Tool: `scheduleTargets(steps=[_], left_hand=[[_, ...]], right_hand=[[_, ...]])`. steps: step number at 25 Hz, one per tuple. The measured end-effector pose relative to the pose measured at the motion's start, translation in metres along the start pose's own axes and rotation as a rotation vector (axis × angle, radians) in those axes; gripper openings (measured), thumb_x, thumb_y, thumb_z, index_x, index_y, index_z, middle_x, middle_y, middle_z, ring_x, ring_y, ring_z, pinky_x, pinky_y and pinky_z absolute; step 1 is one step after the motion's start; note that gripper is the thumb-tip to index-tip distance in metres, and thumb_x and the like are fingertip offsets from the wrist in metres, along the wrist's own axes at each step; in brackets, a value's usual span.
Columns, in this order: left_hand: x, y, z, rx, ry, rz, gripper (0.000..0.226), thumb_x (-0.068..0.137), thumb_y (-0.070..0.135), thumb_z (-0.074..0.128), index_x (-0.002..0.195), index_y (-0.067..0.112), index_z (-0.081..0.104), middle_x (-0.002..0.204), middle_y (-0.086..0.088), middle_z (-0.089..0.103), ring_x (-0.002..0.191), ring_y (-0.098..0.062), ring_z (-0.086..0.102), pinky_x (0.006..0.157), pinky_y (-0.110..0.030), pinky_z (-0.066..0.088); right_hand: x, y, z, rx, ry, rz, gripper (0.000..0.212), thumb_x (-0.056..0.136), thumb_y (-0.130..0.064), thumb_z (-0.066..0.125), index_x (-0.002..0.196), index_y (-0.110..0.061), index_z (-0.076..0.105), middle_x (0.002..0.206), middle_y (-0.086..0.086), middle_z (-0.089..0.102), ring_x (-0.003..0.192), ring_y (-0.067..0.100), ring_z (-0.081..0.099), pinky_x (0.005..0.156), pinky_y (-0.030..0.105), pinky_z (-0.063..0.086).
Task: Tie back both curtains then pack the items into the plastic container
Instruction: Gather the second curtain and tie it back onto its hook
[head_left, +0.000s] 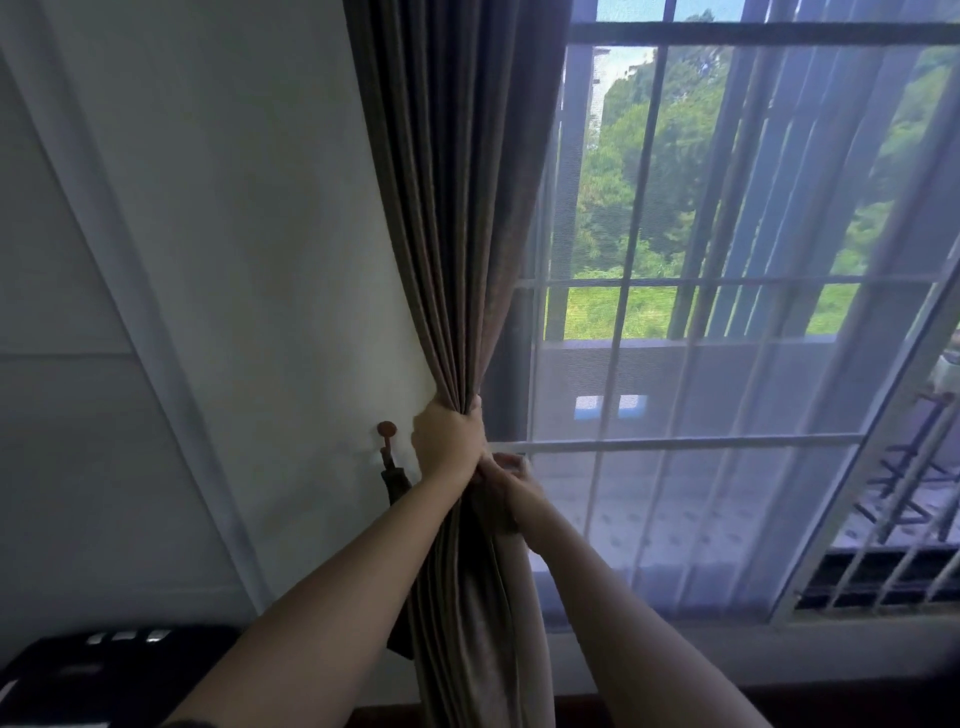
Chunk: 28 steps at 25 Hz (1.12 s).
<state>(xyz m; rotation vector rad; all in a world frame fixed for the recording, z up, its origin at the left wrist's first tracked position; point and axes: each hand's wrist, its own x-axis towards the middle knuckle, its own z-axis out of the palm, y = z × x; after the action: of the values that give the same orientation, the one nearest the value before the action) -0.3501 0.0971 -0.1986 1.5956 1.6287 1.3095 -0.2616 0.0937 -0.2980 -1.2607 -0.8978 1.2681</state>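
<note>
From the wall hook, where what looks like the tieback dangles, I'd loop the band just under my left grip, a fist wrapped round the bunched curtain. The curtain hangs vertical, hem down. My right grip pinches its folds just below, beside the window.
</note>
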Motion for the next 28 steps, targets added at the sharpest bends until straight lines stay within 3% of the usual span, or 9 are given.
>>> scheduleTargets(steps=[2, 4, 8, 12, 14, 16, 20, 24, 28], left_hand=[[0.006, -0.005, -0.008, 0.001, 0.048, -0.014, 0.036, 0.092, 0.028, 0.057, 0.106, -0.005, 0.062, 0.104, -0.020, 0.067, 0.098, -0.034, 0.063, 0.070, -0.028, 0.039], [0.013, -0.011, -0.017, 0.012, 0.069, -0.016, 0.037, 0.092, 0.028, 0.057, 0.105, -0.006, 0.062, 0.104, -0.021, 0.066, 0.098, -0.036, 0.062, 0.074, -0.033, 0.044], [0.026, -0.024, -0.038, 0.029, 0.114, -0.049, 0.039, 0.091, 0.030, 0.058, 0.105, -0.006, 0.061, 0.103, -0.022, 0.064, 0.098, -0.039, 0.061, 0.080, -0.039, 0.047], [0.030, -0.035, -0.058, 0.040, 0.142, -0.025, 0.038, 0.090, 0.030, 0.058, 0.099, -0.006, 0.061, 0.096, -0.021, 0.064, 0.093, -0.039, 0.061, 0.081, -0.039, 0.047], [0.031, -0.040, -0.069, 0.052, 0.168, 0.006, 0.037, 0.090, 0.030, 0.059, 0.097, -0.007, 0.061, 0.093, -0.019, 0.063, 0.092, -0.037, 0.061, 0.079, -0.036, 0.046], [0.036, -0.045, -0.078, 0.069, 0.188, 0.024, 0.038, 0.090, 0.029, 0.060, 0.096, -0.008, 0.061, 0.093, -0.019, 0.063, 0.091, -0.036, 0.061, 0.080, -0.037, 0.047], [0.046, -0.050, -0.089, 0.092, 0.190, 0.028, 0.039, 0.090, 0.031, 0.059, 0.090, -0.008, 0.060, 0.084, -0.016, 0.060, 0.085, -0.033, 0.061, 0.071, -0.033, 0.044], [0.056, -0.055, -0.093, 0.134, 0.197, 0.060, 0.033, 0.090, 0.031, 0.059, 0.074, 0.003, 0.053, 0.075, -0.010, 0.056, 0.078, -0.031, 0.060, 0.067, -0.030, 0.040], [0.064, -0.061, -0.096, 0.166, 0.206, 0.106, 0.033, 0.089, 0.029, 0.060, 0.069, 0.006, 0.048, 0.070, -0.012, 0.058, 0.068, -0.027, 0.057, 0.064, -0.031, 0.041]], right_hand=[[0.003, 0.011, 0.001, -0.114, 0.080, -0.082, 0.051, 0.085, -0.048, 0.060, 0.123, -0.017, 0.045, 0.110, 0.003, 0.060, 0.095, 0.013, 0.062, 0.069, 0.022, 0.052], [0.006, 0.019, 0.003, -0.081, 0.101, -0.126, 0.047, 0.093, -0.048, 0.044, 0.125, -0.014, 0.047, 0.112, 0.001, 0.059, 0.102, 0.012, 0.057, 0.087, 0.027, 0.049], [0.024, 0.031, 0.016, -0.060, 0.108, -0.104, 0.054, 0.100, -0.045, 0.024, 0.133, -0.008, 0.046, 0.129, 0.004, 0.051, 0.124, 0.017, 0.045, 0.107, 0.033, 0.031], [0.044, 0.038, 0.027, -0.306, 0.084, -0.012, 0.046, 0.100, -0.039, 0.031, 0.128, -0.008, 0.051, 0.122, 0.005, 0.057, 0.113, 0.019, 0.052, 0.099, 0.033, 0.039], [0.055, 0.038, 0.034, -0.481, 0.049, 0.022, 0.037, 0.098, -0.032, 0.040, 0.121, -0.007, 0.056, 0.101, 0.004, 0.060, 0.087, 0.016, 0.056, 0.073, 0.027, 0.045], [0.066, 0.043, 0.042, -0.632, -0.030, 0.042, 0.033, 0.096, -0.027, 0.045, 0.121, -0.009, 0.057, 0.096, 0.001, 0.058, 0.081, 0.014, 0.053, 0.061, 0.021, 0.040], [0.091, 0.058, 0.061, -0.832, -0.146, 0.034, 0.033, 0.092, -0.025, 0.051, 0.119, -0.007, 0.062, 0.116, 0.011, 0.062, 0.101, 0.022, 0.057, 0.077, 0.025, 0.041], [0.115, 0.061, 0.082, -0.944, -0.242, 0.049, 0.031, 0.094, -0.026, 0.051, 0.111, -0.007, 0.067, 0.128, 0.013, 0.056, 0.126, 0.024, 0.041, 0.106, 0.029, 0.031], [0.145, 0.080, 0.090, -1.022, -0.299, 0.083, 0.029, 0.084, -0.034, 0.062, 0.108, -0.020, 0.070, 0.128, 0.006, 0.057, 0.121, 0.023, 0.048, 0.105, 0.030, 0.038]])
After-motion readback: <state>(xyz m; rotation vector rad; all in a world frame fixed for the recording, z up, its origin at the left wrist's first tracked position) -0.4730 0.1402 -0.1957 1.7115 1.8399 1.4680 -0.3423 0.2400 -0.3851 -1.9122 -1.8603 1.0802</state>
